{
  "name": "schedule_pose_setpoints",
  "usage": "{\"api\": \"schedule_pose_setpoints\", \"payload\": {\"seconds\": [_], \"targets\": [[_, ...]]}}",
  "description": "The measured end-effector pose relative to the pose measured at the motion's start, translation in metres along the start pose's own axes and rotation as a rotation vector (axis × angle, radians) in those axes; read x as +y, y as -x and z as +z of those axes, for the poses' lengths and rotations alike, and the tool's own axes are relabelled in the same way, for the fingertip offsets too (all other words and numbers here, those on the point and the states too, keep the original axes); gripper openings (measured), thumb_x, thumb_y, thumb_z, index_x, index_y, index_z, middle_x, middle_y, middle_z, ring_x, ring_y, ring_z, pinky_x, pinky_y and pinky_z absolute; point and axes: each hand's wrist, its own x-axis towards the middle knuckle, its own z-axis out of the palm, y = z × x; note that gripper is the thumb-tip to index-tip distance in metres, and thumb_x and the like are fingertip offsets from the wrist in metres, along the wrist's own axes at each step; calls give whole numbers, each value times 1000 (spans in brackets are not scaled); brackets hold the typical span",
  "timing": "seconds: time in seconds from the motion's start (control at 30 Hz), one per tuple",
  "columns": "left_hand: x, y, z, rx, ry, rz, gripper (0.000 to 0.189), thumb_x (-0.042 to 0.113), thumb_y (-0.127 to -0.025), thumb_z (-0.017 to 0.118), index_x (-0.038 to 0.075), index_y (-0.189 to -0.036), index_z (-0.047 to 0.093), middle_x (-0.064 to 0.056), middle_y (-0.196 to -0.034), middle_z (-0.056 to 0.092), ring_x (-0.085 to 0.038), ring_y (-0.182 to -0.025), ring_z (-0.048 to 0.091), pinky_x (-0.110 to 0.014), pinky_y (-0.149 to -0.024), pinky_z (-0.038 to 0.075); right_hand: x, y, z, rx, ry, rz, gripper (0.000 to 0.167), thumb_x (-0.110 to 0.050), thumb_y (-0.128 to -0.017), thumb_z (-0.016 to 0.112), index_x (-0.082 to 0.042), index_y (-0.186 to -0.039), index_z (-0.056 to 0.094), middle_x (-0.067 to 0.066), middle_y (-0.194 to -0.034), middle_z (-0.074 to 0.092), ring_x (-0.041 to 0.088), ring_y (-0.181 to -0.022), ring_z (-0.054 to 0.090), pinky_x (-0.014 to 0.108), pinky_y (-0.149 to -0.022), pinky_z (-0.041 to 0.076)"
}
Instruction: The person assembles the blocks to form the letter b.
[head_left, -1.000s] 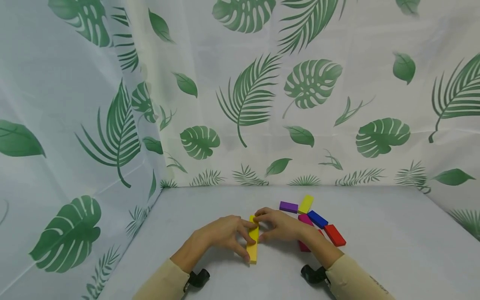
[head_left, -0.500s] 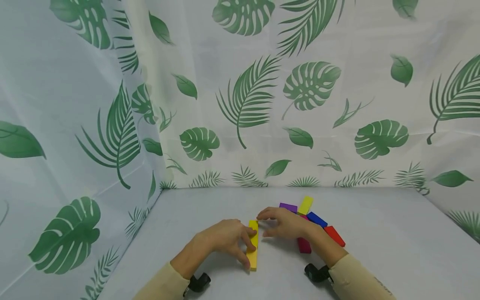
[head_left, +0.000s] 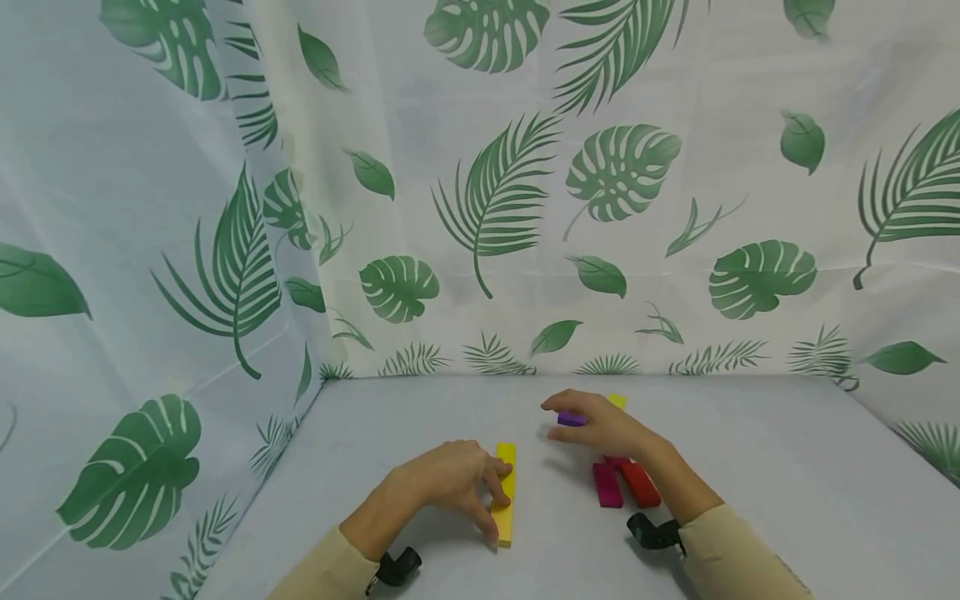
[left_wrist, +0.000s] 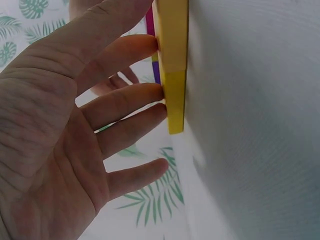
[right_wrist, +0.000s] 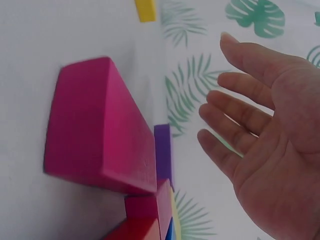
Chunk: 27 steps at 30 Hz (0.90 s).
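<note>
Two yellow blocks lie end to end on the table, the near one and the far one. My left hand rests its fingertips on them from the left, fingers mostly straight, with the thumb by the near block. My right hand hovers over the loose blocks, fingers extended and holding nothing. Beneath it a purple block is partly covered, and a third yellow block peeks out behind. A magenta block and a red block lie nearer to me.
The right hand and forearm hide part of the block group; an edge of a blue block shows in the right wrist view. White cloth with green leaves hangs behind and at the left. Each wrist carries a black camera.
My right hand has left the far end of the yellow blocks and moved right and away from me, over the loose blocks. The left hand stays almost in place on the yellow blocks.
</note>
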Motion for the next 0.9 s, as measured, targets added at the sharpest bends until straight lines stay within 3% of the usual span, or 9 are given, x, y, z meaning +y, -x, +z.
{"api": "schedule_pose_setpoints", "payload": {"seconds": [0.23, 0.43, 0.6, 0.77, 0.9], "targets": [[-2, 3, 1, 6, -21, 23, 45, 62, -68, 89, 40, -107, 82, 9, -144, 64, -9, -134, 60, -38, -113, 49, 6, 2, -4, 14, -48, 30, 49, -37, -97, 74, -15, -140, 63, 13, -144, 62, 40, -133, 57, 62, -107, 50], [-13, 6, 9, 64, -40, 126, 47, 66, -75, 83, 40, -114, 80, 9, -146, 62, -11, -135, 58, -38, -114, 48, 9, 2, -6, 30, -26, 30, 49, -37, -97, 74, -16, -140, 64, 14, -143, 63, 41, -132, 58, 61, -105, 52], [-26, 6, 19, 132, 63, 210, 48, 61, -77, 84, 35, -116, 80, 7, -148, 62, -11, -140, 55, -37, -118, 44, 10, 2, -6, 40, -19, 30, 50, -35, -97, 74, -14, -141, 63, 15, -143, 63, 41, -134, 57, 63, -107, 50], [-31, 6, 25, 133, 188, 199, 45, 58, -77, 86, 35, -115, 81, 10, -149, 60, -13, -142, 51, -41, -120, 43, 13, 3, -7, 54, -15, 51, 50, -34, -97, 74, -16, -142, 62, 14, -143, 63, 40, -136, 55, 64, -108, 48], [-31, 6, 25, 135, 190, 194, 44, 58, -77, 86, 35, -114, 81, 10, -147, 61, -14, -141, 52, -42, -119, 43, 17, 3, -7, 79, -12, 66, 51, -34, -96, 75, -18, -142, 62, 13, -143, 63, 39, -136, 54, 65, -108, 48]]}}
